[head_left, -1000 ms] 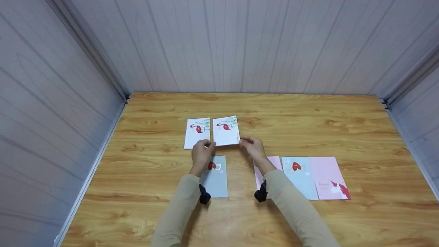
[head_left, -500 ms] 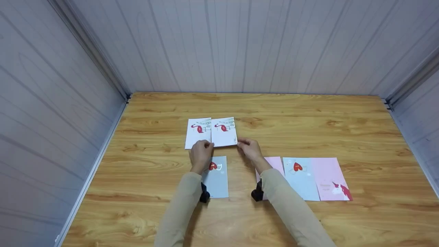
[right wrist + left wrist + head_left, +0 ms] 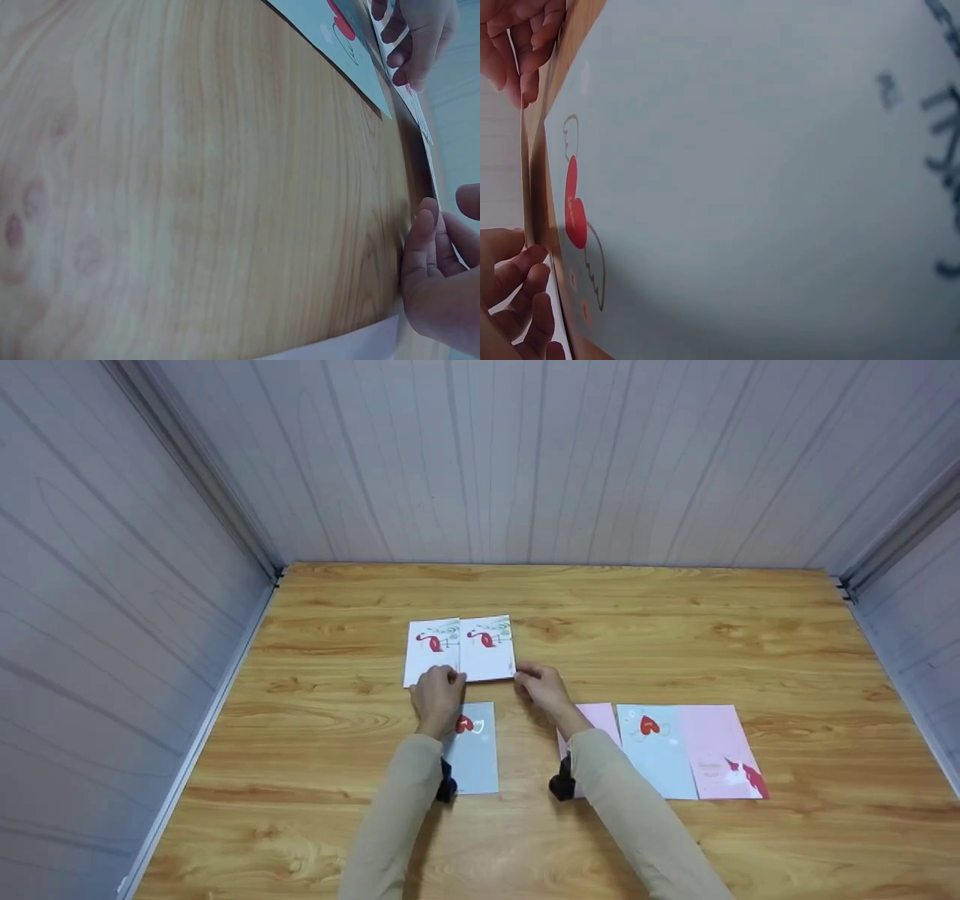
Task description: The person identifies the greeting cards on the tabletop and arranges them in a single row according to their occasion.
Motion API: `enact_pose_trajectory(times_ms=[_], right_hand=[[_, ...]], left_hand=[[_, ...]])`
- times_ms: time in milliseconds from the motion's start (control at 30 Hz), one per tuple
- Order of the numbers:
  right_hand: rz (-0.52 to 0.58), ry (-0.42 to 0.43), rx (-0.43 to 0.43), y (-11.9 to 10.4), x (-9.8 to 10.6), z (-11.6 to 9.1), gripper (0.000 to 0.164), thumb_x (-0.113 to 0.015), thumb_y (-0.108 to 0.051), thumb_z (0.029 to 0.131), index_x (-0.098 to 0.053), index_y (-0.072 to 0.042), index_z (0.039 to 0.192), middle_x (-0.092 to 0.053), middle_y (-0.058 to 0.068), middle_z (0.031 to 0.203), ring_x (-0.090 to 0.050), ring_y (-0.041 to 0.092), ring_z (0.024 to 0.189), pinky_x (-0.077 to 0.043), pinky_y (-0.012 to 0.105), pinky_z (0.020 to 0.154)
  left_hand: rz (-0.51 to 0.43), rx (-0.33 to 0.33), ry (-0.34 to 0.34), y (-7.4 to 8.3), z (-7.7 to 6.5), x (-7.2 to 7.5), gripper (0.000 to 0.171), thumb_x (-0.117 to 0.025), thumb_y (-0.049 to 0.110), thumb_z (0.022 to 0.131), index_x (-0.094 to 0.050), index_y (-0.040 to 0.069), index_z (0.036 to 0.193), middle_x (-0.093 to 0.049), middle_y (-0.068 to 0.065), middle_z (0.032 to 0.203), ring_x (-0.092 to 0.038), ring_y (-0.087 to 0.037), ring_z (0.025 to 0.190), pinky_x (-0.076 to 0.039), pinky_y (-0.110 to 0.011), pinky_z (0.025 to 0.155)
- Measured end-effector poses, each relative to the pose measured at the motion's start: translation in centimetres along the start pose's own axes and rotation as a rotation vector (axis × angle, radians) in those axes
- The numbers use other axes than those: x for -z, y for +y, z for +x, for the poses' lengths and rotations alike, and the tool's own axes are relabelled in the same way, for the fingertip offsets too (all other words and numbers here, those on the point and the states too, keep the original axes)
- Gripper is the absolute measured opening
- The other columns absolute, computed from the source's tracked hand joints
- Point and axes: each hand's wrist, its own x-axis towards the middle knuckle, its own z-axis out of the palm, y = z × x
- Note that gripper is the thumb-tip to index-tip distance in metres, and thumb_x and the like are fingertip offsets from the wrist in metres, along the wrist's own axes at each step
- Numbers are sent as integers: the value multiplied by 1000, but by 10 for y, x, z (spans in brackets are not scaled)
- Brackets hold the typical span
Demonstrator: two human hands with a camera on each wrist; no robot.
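Note:
Two white flamingo cards lie side by side toward the back of the table in the head view. My left hand (image 3: 437, 697) pinches the near left corner of the right-hand flamingo card (image 3: 486, 661) between thumb and fingers. It also overlaps the near edge of the left-hand flamingo card (image 3: 427, 666). At the near right corner of the same right-hand card, my right hand (image 3: 546, 688) holds its edge. In the right wrist view, that hand's fingers (image 3: 424, 232) are under the card's edge. A pale blue heart card (image 3: 477, 761) lies beneath my left wrist, partly covered.
To the right lie a pink card (image 3: 600, 715), partly under my right forearm, another blue heart card (image 3: 656, 761), and a pink unicorn card (image 3: 712, 735). Panelled walls (image 3: 495, 457) enclose the wooden table (image 3: 825, 697) at the back and sides.
Both hands have shifted slightly left with the right-hand flamingo card. It has straightened, and its left edge now meets the other flamingo card, closing the gap.

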Motion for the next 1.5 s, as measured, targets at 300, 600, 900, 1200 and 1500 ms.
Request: enact_pose_trajectory(times_ms=[300, 600, 900, 1200, 1500], right_hand=[[-41, -34, -27, -1, -1, -1, 29, -51, -9, 88, -55, 0, 115, -56, 10, 86, -51, 18, 73, -41, 28, 61], [-63, -50, -2, 0, 0, -3, 29, -51, -10, 88, -56, 0, 115, -57, 10, 86, -52, 18, 72, -42, 27, 60], [-27, -42, 9, -1, -2, -4, 28, -51, -6, 87, -55, 5, 113, -57, 13, 85, -52, 19, 72, -43, 28, 61], [-58, -48, 37, -2, 0, -6, 28, -51, -6, 88, -54, 5, 114, -57, 14, 91, -54, 24, 80, -45, 31, 68], [-38, -73, 104, 4, 3, -7, 29, -51, -4, 88, -53, 6, 115, -57, 15, 97, -55, 25, 85, -45, 31, 70]], left_hand=[[45, 16, -17, 0, 2, 0, 16, -60, 28, 83, -63, 14, 79, -54, 2, 72, -48, -16, 71, -30, -36, 74], [68, -30, 13, -3, 0, 0, 16, -61, 28, 83, -62, 13, 77, -52, 1, 72, -48, -17, 71, -31, -37, 71], [55, -30, 3, -4, 1, 0, 15, -60, 27, 83, -62, 14, 77, -52, 1, 72, -47, -17, 71, -31, -37, 71], [32, -35, 15, -7, 1, 1, 14, -61, 26, 82, -63, 13, 78, -52, 1, 71, -47, -17, 71, -30, -38, 73], [18, -41, 13, -11, -2, 1, 16, -61, 27, 82, -63, 12, 79, -51, 0, 72, -46, -17, 72, -29, -38, 75]])
